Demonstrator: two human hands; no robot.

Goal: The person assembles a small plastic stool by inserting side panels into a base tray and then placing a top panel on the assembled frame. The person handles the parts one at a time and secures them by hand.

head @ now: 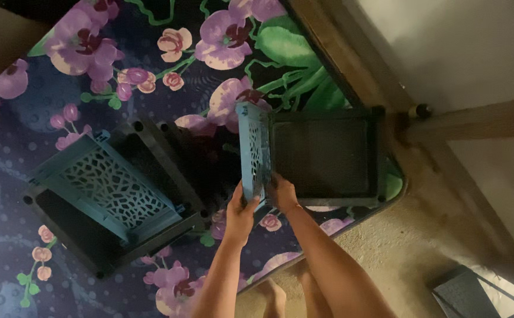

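On the floral rug [92, 53], both hands' fingers [246, 199] grip an upright blue lattice panel [253, 153] beside a black tray [325, 156].

Matt blue plastic panel [253, 154] (perforated), on patterned cloth [62, 76]

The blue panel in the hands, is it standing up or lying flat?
Standing up. The blue panel rests on its edge against the dark tray, with the left hand and right hand in a grip on its near end.
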